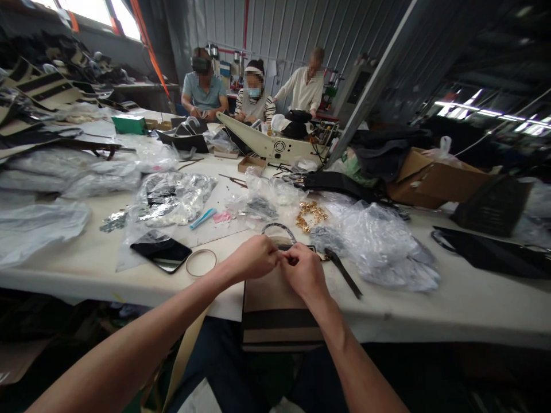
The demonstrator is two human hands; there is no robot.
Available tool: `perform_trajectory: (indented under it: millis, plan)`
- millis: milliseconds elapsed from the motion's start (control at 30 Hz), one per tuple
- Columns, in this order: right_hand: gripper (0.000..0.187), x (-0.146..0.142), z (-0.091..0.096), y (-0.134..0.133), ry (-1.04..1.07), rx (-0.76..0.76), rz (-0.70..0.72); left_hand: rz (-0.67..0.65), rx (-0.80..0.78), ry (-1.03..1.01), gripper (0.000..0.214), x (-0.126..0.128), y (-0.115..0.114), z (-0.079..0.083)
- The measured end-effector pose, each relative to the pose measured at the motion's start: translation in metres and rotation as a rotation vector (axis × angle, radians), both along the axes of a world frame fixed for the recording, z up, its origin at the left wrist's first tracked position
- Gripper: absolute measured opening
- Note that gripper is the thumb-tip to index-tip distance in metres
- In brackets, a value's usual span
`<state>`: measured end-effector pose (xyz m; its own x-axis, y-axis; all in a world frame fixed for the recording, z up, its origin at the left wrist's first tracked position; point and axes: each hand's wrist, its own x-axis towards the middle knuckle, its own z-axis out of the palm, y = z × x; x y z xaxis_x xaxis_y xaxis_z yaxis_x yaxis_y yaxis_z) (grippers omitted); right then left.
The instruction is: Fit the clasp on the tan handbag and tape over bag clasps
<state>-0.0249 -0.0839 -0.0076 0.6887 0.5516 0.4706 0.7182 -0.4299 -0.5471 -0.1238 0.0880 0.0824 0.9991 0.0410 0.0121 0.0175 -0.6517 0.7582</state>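
A tan handbag (269,295) with dark stripes hangs over the table's front edge toward my lap, its curved patterned handle (279,227) standing up behind my hands. My left hand (257,256) and my right hand (302,269) meet over the bag's top edge, fingertips pinched close together. Whatever is between the fingers is too small or hidden to make out. A dark strap (344,274) with a gold-coloured fitting at its end lies just right of my right hand. Left of the bag are a tape roll or ring (201,263) and a black phone (160,250).
Gold-coloured hardware (310,216) lies behind the bag, beside a large clear plastic bag (383,244). Another plastic bag of small metal parts (170,198) and a light-blue tool (203,218) sit to the left. Behind a cream machine (279,146), several people are at the table's far side.
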Motion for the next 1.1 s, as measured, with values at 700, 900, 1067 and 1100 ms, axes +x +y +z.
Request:
perform_trajectory:
  millis: [700,900,1067,1100]
  plan:
    - [0.044,-0.044,-0.001,-0.034,-0.107,-0.069,0.127,0.065,-0.637,-0.177,0.043,-0.102,-0.017,-0.024]
    - [0.037,-0.056,0.042,-0.045,0.374,0.25,0.247,0.17,-0.636,-0.234,0.045,-0.096,-0.025,-0.037]
    - [0.032,-0.067,0.049,-0.038,0.49,0.266,0.269,0.245,-0.549,-0.29,0.043,-0.089,-0.037,-0.05]
    - [0.029,-0.068,0.048,-0.037,0.488,0.269,0.26,0.255,-0.547,-0.284,0.045,-0.089,-0.04,-0.052]
